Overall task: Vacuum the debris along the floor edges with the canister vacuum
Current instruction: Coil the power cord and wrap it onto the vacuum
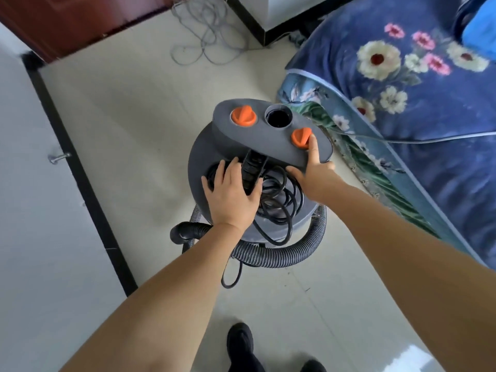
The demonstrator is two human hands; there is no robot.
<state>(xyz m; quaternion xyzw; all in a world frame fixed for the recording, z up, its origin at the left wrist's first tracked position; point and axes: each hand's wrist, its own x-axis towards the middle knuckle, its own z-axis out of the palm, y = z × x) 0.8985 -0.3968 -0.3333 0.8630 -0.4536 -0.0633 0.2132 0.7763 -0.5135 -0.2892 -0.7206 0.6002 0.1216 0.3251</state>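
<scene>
Both hands are laid open on the canister vacuum (214, 157): left hand (230, 191) flat on the coiled black cord (279, 194), right hand (314, 173) fingering the orange knob (300, 138) at 2 o'clock.

Blue floral bedding (418, 84) is lying along the right side, draping down to the floor. A tangle of thin grey cable (204, 30) is lying loose on the pale floor tiles (128, 124) near the top, just in front of a reddish-brown wooden door (61, 20). Black baseboard (77, 167) is running diagonally down the left, bordering a white wall (29, 183). A small metal doorstop (57, 157) is sticking out from that wall. Black shoes (241, 342) are showing at the bottom edge.
</scene>
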